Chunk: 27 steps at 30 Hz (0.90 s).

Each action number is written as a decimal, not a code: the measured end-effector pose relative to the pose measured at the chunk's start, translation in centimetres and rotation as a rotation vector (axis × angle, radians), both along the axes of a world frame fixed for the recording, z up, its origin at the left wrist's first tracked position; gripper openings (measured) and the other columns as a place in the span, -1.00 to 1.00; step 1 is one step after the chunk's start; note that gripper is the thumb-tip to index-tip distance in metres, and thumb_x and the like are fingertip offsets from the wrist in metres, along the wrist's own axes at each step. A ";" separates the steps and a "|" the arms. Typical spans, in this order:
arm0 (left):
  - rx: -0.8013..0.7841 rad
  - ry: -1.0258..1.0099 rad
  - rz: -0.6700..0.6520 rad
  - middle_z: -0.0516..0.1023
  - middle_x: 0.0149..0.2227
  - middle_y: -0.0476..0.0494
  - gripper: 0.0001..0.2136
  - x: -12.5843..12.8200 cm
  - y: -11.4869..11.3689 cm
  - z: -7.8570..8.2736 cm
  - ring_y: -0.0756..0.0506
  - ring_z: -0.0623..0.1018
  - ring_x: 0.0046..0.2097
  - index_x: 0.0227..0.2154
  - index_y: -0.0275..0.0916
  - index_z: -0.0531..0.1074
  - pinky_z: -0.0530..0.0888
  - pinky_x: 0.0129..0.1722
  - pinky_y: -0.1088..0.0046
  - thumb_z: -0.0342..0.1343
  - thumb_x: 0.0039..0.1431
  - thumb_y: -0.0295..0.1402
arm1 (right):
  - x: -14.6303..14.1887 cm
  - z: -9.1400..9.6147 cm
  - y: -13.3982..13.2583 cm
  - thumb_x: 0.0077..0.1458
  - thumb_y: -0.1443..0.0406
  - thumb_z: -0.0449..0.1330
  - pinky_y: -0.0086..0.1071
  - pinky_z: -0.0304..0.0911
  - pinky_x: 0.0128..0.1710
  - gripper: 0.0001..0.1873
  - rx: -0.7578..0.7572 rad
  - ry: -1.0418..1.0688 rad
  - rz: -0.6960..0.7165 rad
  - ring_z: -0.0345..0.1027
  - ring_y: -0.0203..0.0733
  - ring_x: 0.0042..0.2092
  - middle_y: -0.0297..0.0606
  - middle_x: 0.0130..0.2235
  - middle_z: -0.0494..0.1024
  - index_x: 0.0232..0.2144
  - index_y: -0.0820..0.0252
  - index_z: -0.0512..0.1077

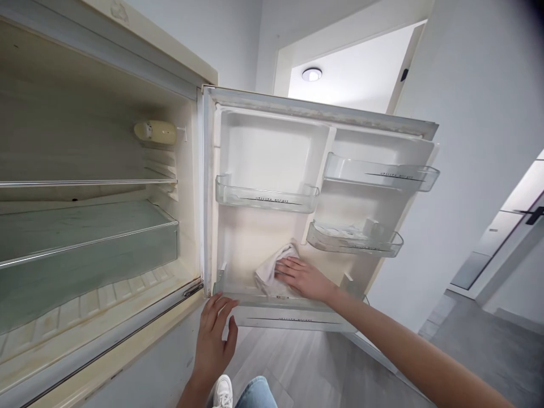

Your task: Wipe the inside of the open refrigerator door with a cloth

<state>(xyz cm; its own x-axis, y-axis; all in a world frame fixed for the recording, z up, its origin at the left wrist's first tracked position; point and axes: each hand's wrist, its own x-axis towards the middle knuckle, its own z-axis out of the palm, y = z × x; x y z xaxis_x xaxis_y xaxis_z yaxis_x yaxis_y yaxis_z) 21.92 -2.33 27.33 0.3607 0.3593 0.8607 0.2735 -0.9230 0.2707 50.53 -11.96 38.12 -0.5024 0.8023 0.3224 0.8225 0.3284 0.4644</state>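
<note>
An old cream fridge stands open with its door (272, 153) swung to the right. My right hand (302, 277) lies flat on a white cloth (272, 266), pressing it against the lower inner wall of the door, just above the bottom door shelf (293, 317). My left hand (215, 334) grips the bottom corner of the door near the hinge side, fingers spread over its edge. Both forearms reach up from the lower edge of the view.
Three clear door pockets (266, 198) (382, 175) (355, 241) sit above the cloth; the lowest right one holds something pale. Inside the fridge are a glass shelf (85, 182) and a crisper drawer (85, 249). Grey wood floor, my shoe (222, 391) and a doorway lie below and right.
</note>
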 end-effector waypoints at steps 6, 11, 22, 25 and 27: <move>0.010 0.000 -0.002 0.44 -0.02 -0.20 -0.65 0.0 0.1 0.1 -0.24 0.27 0.23 0.03 -0.16 0.30 0.40 0.10 0.04 0.00 0.19 -0.56 | 2.5 2.1 -3.9 0.28 0.33 0.01 -0.18 0.27 -0.01 -0.63 0.224 0.021 -0.201 0.32 -0.06 0.12 -0.18 0.12 0.46 0.09 0.15 0.38; 0.003 0.012 -0.012 0.43 -0.01 -0.21 -0.65 0.0 0.1 0.2 -0.24 0.26 0.23 0.03 -0.18 0.30 0.39 0.12 0.05 0.00 0.20 -0.56 | 3.1 2.7 -5.3 0.30 0.24 0.01 -0.27 0.19 -0.24 -0.73 0.422 0.063 -0.404 0.43 -0.12 -0.23 -0.23 -0.21 0.61 -0.09 0.18 0.45; 0.034 0.011 -0.009 0.43 -0.01 -0.20 -0.64 0.1 0.0 0.3 -0.23 0.26 0.22 0.04 -0.19 0.30 0.36 0.14 0.09 0.00 0.19 -0.57 | 4.5 0.6 -6.7 0.24 0.07 0.06 -0.17 0.17 -0.15 -0.58 0.709 0.032 -0.733 0.29 0.10 -0.13 0.04 -0.21 0.48 -0.11 0.34 0.37; 0.033 0.019 -0.009 0.43 -0.02 -0.20 -0.63 0.3 0.0 0.4 -0.23 0.26 0.22 0.04 -0.19 0.30 0.35 0.15 0.08 0.00 0.19 -0.57 | 4.8 0.5 -6.2 0.23 0.20 0.07 -0.19 0.18 -0.17 -0.68 0.681 0.043 -0.735 0.26 0.11 -0.12 0.05 -0.16 0.46 -0.08 0.32 0.38; 0.031 0.027 -0.010 0.43 -0.02 -0.20 -0.63 0.5 0.0 0.5 -0.23 0.27 0.22 0.05 -0.19 0.30 0.34 0.15 0.08 0.00 0.18 -0.57 | 5.2 0.4 -6.2 0.21 0.34 0.05 -0.19 0.18 -0.10 -0.74 0.607 0.053 -0.676 0.24 0.10 -0.03 0.00 -0.11 0.46 -0.07 0.28 0.40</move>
<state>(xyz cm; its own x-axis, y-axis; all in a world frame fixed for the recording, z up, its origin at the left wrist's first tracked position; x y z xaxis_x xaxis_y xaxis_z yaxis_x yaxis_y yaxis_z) 22.45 -2.32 27.82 0.3876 0.3287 0.8612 0.2713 -0.9336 0.2342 55.72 -18.13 38.56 0.0412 0.6057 0.7946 0.7758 -0.5205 0.3566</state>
